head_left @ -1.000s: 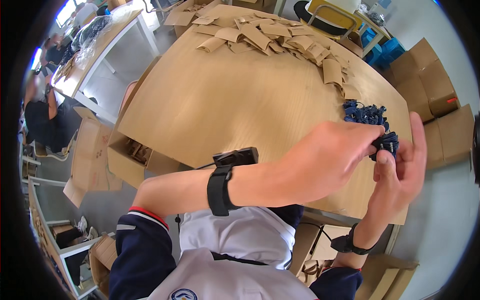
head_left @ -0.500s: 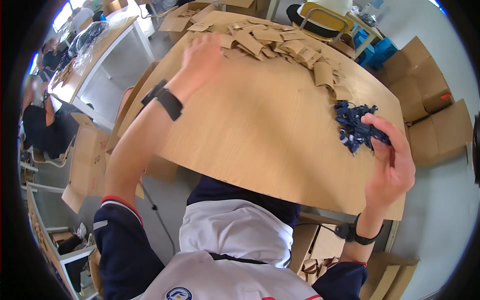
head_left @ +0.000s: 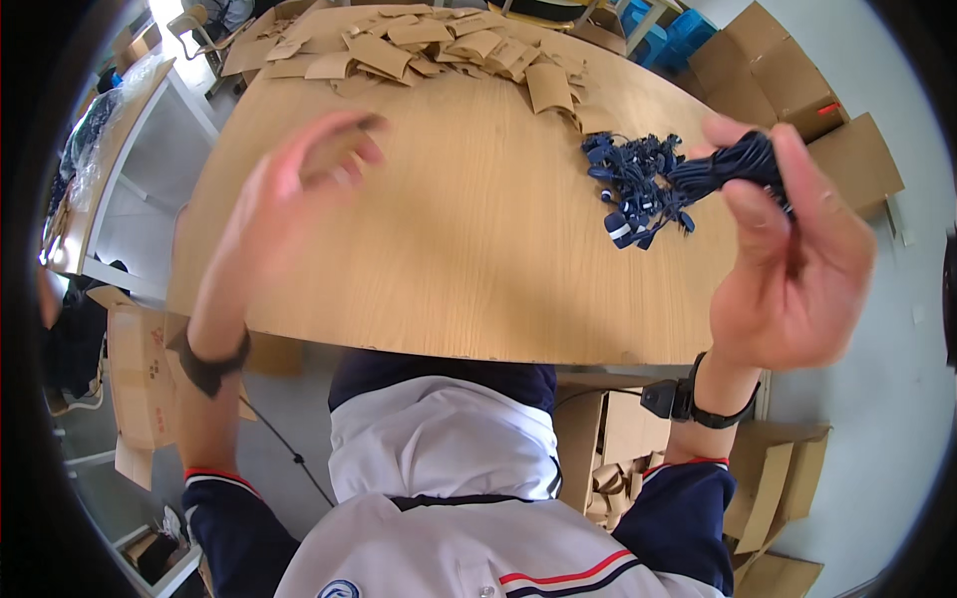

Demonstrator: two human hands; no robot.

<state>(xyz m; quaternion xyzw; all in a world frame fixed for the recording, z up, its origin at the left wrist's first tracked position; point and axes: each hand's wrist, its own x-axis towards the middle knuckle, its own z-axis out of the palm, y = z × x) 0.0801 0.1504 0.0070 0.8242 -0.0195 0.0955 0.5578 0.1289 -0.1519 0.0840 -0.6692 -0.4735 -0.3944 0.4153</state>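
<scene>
My right hand [head_left: 802,269] pinches a coiled bundle of black earphone cable [head_left: 733,164] between thumb and fingers, raised above the right side of the table [head_left: 429,219]. Below and left of it lies a tangled pile of dark earphones [head_left: 633,184], some with white bands. My left hand [head_left: 299,174] hovers over the left part of the table, smeared by motion. Its fingers are curved and apart, and nothing shows in them. Folded brown cardboard pieces [head_left: 429,35] lie heaped along the far edge, apart from both hands.
Large cardboard boxes [head_left: 763,75] stand past the right edge. Another open box [head_left: 140,369] sits on the floor at left. Under the near edge, a carton [head_left: 578,453] holds cardboard pieces. A second table [head_left: 130,149] with plastic-wrapped goods is at the far left.
My left hand has drawn back from the cardboard heap toward the near left. The right hand has lifted the cable bundle off the pile. The whole view has shifted.
</scene>
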